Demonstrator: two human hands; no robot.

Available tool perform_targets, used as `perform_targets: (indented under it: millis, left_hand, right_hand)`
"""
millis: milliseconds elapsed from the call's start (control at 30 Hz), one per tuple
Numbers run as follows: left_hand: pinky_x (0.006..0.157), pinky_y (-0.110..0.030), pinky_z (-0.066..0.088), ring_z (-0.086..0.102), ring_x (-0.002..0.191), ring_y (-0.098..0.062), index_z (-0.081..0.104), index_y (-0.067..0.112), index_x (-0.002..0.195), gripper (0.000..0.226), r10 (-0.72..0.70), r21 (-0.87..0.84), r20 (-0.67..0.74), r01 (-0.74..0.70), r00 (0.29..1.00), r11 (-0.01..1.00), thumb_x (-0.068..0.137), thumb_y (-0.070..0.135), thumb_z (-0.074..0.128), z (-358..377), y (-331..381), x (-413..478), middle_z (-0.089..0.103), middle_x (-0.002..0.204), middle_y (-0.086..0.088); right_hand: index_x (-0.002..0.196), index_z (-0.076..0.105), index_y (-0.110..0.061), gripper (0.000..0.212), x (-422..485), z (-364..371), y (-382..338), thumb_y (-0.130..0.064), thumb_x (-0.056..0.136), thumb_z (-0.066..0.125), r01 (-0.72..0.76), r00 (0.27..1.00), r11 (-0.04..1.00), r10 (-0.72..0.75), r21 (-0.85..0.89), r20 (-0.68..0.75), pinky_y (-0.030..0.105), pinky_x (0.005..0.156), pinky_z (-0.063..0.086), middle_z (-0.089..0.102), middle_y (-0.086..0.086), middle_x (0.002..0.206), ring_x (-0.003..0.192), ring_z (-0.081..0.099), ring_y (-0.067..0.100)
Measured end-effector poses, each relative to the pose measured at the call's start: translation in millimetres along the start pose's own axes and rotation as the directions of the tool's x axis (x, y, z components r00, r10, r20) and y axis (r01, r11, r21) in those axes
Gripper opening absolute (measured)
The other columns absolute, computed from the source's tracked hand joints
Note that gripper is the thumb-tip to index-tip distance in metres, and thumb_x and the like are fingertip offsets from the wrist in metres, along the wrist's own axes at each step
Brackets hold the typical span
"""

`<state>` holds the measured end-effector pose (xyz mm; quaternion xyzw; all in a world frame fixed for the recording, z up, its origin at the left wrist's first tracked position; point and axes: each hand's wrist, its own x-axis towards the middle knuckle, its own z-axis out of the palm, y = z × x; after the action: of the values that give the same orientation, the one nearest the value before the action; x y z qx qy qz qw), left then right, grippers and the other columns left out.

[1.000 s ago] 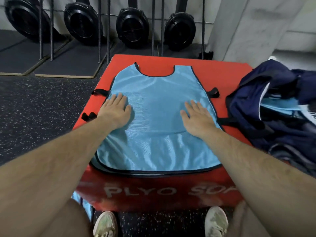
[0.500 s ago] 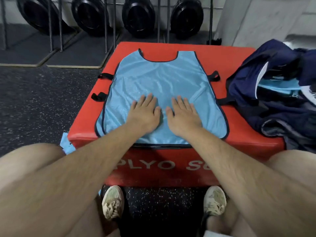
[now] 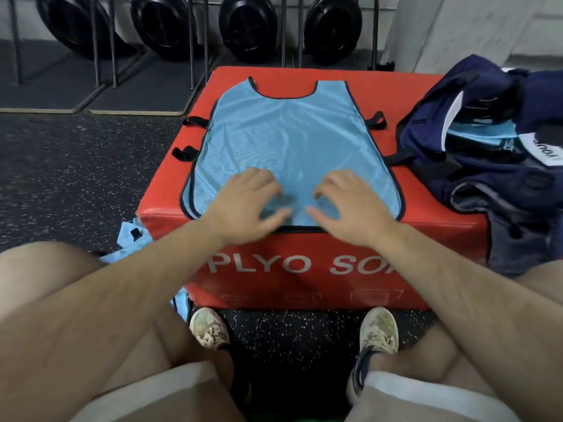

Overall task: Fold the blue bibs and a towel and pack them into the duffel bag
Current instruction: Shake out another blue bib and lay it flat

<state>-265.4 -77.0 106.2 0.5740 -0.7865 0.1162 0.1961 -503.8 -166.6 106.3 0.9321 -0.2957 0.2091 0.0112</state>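
A light blue bib (image 3: pixel 289 138) with dark trim lies spread flat on a red plyo box (image 3: pixel 432 239), neck hole away from me. My left hand (image 3: pixel 246 202) and my right hand (image 3: pixel 350 205) sit side by side over its near hem, fingers arched and fingertips touching the mesh, thumbs pointing toward each other. Neither hand plainly grips the fabric. The navy duffel bag (image 3: pixel 487 184) lies open on the box's right end, with folded blue bibs (image 3: pixel 484 135) showing inside. No towel can be made out.
More blue bibs (image 3: pixel 134 239) lie on the speckled floor by the box's left corner, beside my left knee. Black weight plates (image 3: pixel 246 25) on racks line the back wall. My feet rest in front of the box.
Both hands slid from the bib's sides to its middle, then back toward the near hem. The flat palms have lifted and the fingers are now arched.
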Motion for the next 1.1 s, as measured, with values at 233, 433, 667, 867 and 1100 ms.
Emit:
perform_targets:
  millis: [233, 433, 667, 867, 1100]
  left_hand:
    - [0.071, -0.042, 0.049, 0.056, 0.091, -0.031, 0.061, 0.011, 0.106, 0.027, 0.155, 0.119, 0.068, -0.162, 0.986, 0.98, 0.081, 0.023, 0.062, 8, 15, -14, 0.057, 0.101, -0.006]
    - [0.066, -0.043, 0.052, 0.059, 0.082, -0.033, 0.063, 0.008, 0.104, 0.023, 0.048, 0.097, 0.035, -0.051, 0.998, 0.994, 0.089, 0.017, 0.047, 6, 24, -11, 0.06, 0.092, -0.009]
    - [0.074, -0.044, 0.046, 0.051, 0.099, -0.028, 0.057, 0.011, 0.106, 0.031, -0.078, 0.11, 0.099, 0.067, 0.992, 0.992, 0.089, 0.038, 0.058, 3, 44, -8, 0.055, 0.104, -0.006]
    - [0.071, -0.042, 0.041, 0.048, 0.1, -0.03, 0.053, 0.008, 0.11, 0.025, -0.144, 0.138, 0.176, 0.121, 0.974, 0.983, 0.085, 0.009, 0.052, -7, 37, -3, 0.05, 0.109, -0.009]
    - [0.077, -0.046, 0.046, 0.05, 0.095, -0.029, 0.05, 0.012, 0.097, 0.022, -0.317, 0.016, 0.261, 0.324, 0.912, 0.946, 0.079, 0.002, 0.056, -40, -23, -15, 0.048, 0.1, -0.006]
  right_hand:
    - [0.11, 0.063, -0.012, 0.035, -8, 3, -21, -0.032, 0.084, 0.071, 0.192, 0.977, 0.975, -0.18, -0.11, 0.111, 0.044, 0.077, 0.051, 0.059, 0.005, 0.103, 0.093, 0.056, 0.028]
    - [0.111, 0.062, -0.011, 0.033, -8, -6, -31, -0.038, 0.091, 0.061, 0.077, 0.993, 0.977, -0.057, -0.197, 0.104, 0.041, 0.065, 0.05, 0.063, 0.006, 0.1, 0.095, 0.059, 0.029]
    - [0.107, 0.058, -0.009, 0.019, -1, -15, -46, -0.023, 0.095, 0.055, 0.065, 0.987, 0.966, -0.025, -0.249, 0.159, 0.037, 0.061, 0.033, 0.058, 0.008, 0.1, 0.095, 0.056, 0.029]
    - [0.107, 0.055, -0.009, 0.026, -13, -30, -29, 0.003, 0.084, 0.053, -0.094, 0.974, 0.951, 0.15, -0.295, 0.172, 0.039, 0.06, 0.035, 0.052, 0.007, 0.104, 0.095, 0.051, 0.029]
    - [0.107, 0.061, -0.015, 0.018, -34, -54, 30, -0.011, 0.093, 0.05, -0.364, 0.918, 0.927, 0.373, -0.087, 0.131, 0.044, 0.083, 0.048, 0.057, 0.005, 0.107, 0.101, 0.056, 0.03]
